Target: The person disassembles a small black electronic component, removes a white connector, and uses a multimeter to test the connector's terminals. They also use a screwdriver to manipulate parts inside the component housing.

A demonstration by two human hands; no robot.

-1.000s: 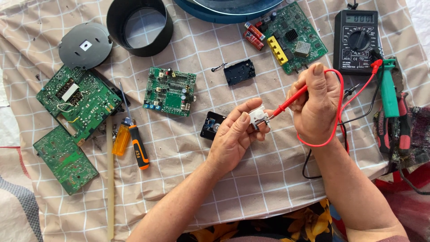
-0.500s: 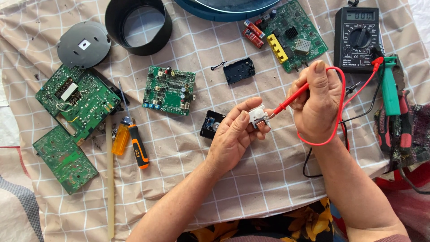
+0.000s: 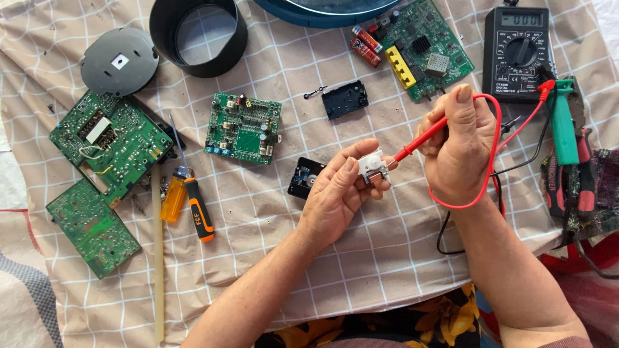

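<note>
Head view: small white part pinched in left hand fingertips, right hand gripping red probe.

1. Small part in left hand: white plastic, smooth, w/ shiny metal bits.
2. Probe in right hand: red plastic, glossy; its lead looks like red rubbery insulation.
3. Cloth: beige checked fabric, matt, creased.
4. Circuit boards: green, semi-gloss, metal solder pts.
5. Multimeter far right: black plastic, matt.
6. Screwdrivers: metal shafts; handles clear amber plastic & orange/black, prob. rubber.
7. Stick near left: pale wood, matt.
</note>
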